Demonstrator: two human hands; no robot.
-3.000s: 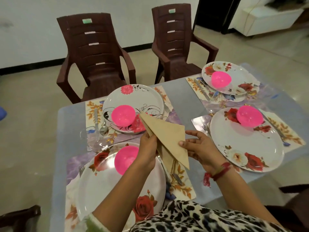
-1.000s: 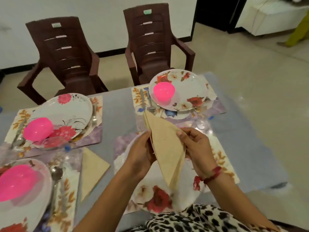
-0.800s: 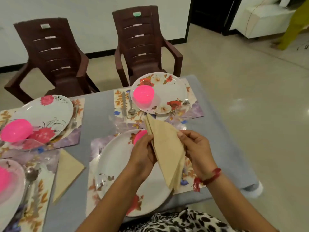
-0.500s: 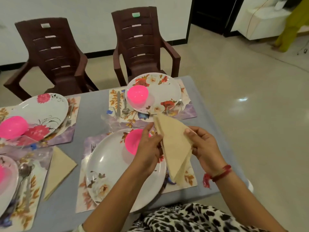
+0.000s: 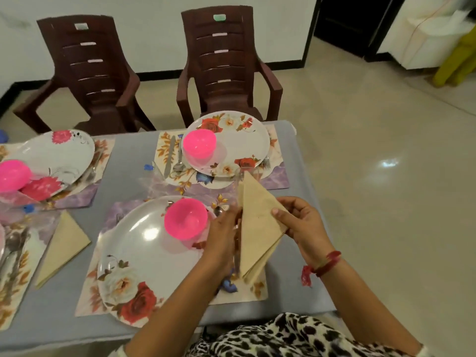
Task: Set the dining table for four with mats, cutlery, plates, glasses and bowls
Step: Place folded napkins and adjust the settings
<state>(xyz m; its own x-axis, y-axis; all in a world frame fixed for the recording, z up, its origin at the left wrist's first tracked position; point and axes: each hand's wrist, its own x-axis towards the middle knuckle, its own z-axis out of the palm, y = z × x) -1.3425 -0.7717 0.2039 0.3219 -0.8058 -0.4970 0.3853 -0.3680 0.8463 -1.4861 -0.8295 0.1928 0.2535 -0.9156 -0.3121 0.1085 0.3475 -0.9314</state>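
A stack of folded beige napkins (image 5: 257, 225) is held between both hands over the right edge of the near mat (image 5: 247, 292). My left hand (image 5: 222, 238) pinches its left edge; my right hand (image 5: 301, 222) grips its right corner. Left of them a white floral plate (image 5: 144, 258) carries a pink bowl (image 5: 186, 218). Behind it a second floral plate (image 5: 231, 145) with a pink bowl (image 5: 199, 143) sits on its mat, with a knife (image 5: 168, 155) and a spoon (image 5: 178, 161) beside it. One napkin (image 5: 61, 243) lies flat at the left.
Another plate (image 5: 59, 155) and pink bowl (image 5: 13, 175) stand at the far left on the grey table (image 5: 134, 150). Two brown plastic chairs (image 5: 221, 63) face the far side. The table's right edge drops to tiled floor. Clear glasses are faintly visible between the mats.
The view swung from the left settings to the right pair. One napkin now lies by the left mat. Both hands carried the napkin stack rightward and lower, beside the near plate.
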